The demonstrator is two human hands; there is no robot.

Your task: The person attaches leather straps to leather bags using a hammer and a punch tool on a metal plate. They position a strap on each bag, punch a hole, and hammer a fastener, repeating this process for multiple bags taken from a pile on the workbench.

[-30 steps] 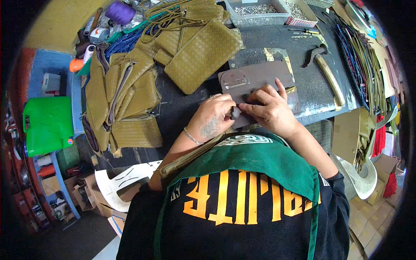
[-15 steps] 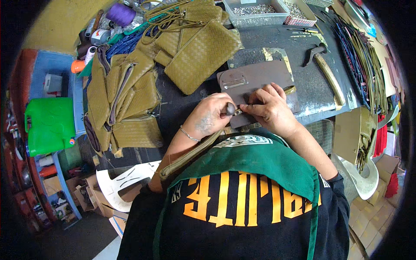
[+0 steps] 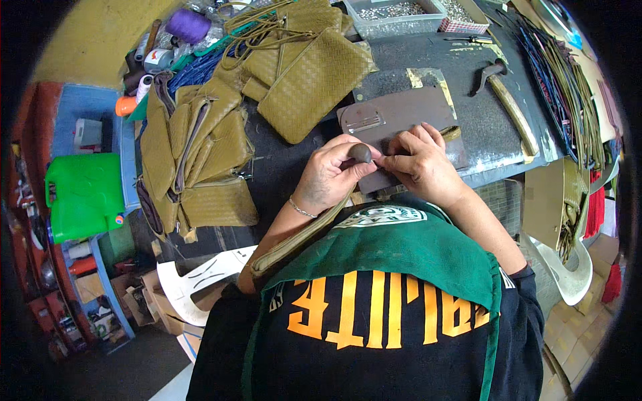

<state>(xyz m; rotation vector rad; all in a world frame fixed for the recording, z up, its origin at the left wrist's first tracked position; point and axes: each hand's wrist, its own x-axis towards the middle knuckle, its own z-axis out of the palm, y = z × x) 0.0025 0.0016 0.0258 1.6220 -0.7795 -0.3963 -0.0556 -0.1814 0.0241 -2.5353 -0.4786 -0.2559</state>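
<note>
My left hand (image 3: 326,175) is closed round an upright dark tool with a rounded top (image 3: 360,153); its lower end is hidden by my fingers. Close beside it, my right hand (image 3: 422,160) is closed, thumb and fingertips pressed on an olive strap. The strap's folded tip (image 3: 452,133) sticks out past the right knuckles, and its long part (image 3: 301,235) runs back along my left forearm. What lies right between the fingertips is hidden. Both hands work over a flat brown board (image 3: 401,110) with a small clear packet of thin metal pieces (image 3: 364,119) on it.
Olive woven pouches (image 3: 314,87) and folded pieces (image 3: 207,147) pile up at left. A hammer (image 3: 509,107) lies at right, near bundled straps (image 3: 568,93). Tubs of small metal parts (image 3: 394,27) stand at the back. A green jerrycan (image 3: 87,197) is far left.
My left hand has turned so that the tool stands more upright, its rounded top facing up. The right hand's fingers have drawn closer to the left hand. The view has shifted slightly.
</note>
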